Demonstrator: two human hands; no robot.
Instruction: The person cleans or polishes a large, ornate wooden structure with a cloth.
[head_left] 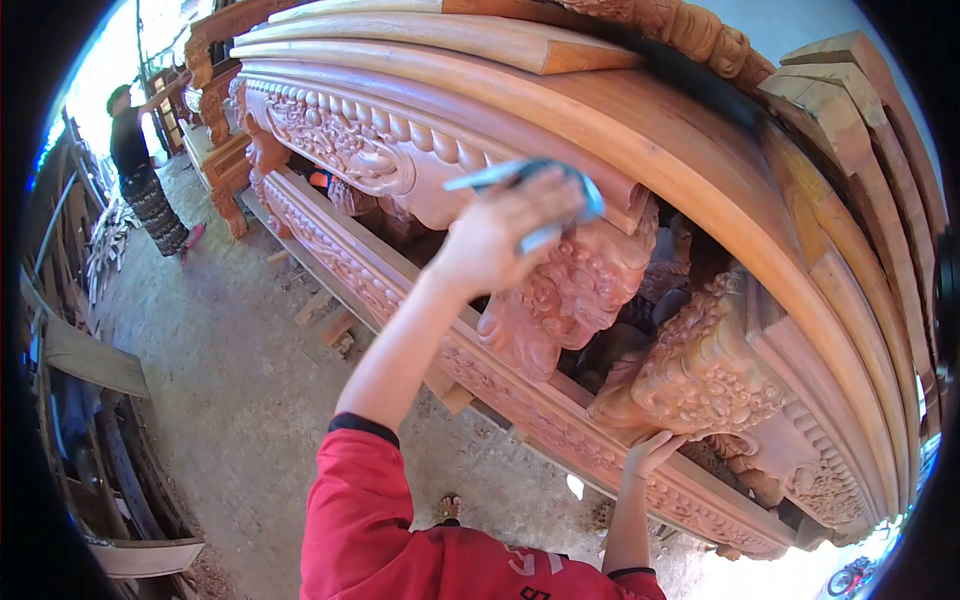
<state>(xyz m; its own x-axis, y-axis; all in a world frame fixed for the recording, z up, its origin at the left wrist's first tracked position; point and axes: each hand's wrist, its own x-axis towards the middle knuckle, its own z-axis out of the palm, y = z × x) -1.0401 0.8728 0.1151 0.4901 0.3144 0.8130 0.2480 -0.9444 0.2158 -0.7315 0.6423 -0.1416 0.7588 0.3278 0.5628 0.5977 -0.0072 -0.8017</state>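
Note:
In the head view, my left hand [512, 228] is closed on a folded blue sheet of sandpaper [480, 178]. It presses the sheet near the smooth moulding [590, 190] above a reddish carved leg [575, 290], and its fingers are slightly blurred. Lower on the right, my right hand [655, 452] rests with its fingers stretched out against the foot of a second carved leg [705, 375]. Both legs belong to a large piece of wooden furniture with a carved apron [350, 140] and a long carved lower rail [470, 360].
Curved planks [850, 110] are stacked at the upper right. Another person [140, 160] stands at the far left beside other carved furniture [222, 160]. Scrap timber [110, 450] lines the left side of the concrete floor [230, 370]. A motorbike [850, 578] shows at the bottom right.

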